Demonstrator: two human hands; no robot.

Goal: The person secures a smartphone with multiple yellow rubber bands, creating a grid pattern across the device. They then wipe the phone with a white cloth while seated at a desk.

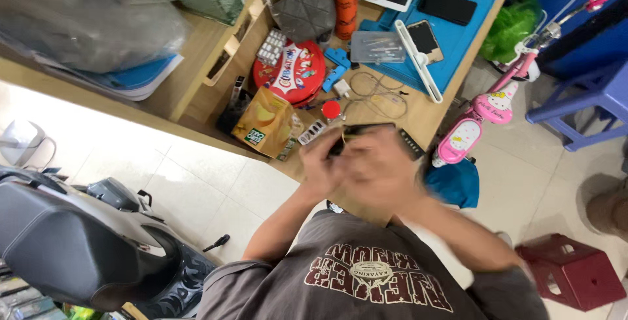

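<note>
Gripping 1 dark flat device (366,131) together — left hand (320,163) and right hand (383,169), blurred, fingers curled, forearms bent inward.

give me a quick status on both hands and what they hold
Left hand and right hand together, blurred, on a dark flat device. Grip unclear. Wooden desk cluttered.

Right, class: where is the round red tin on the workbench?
In the head view, the round red tin sits left of centre on the wooden bench, between the grey quilted pouch behind it and the yellow snack bag in front.
</note>
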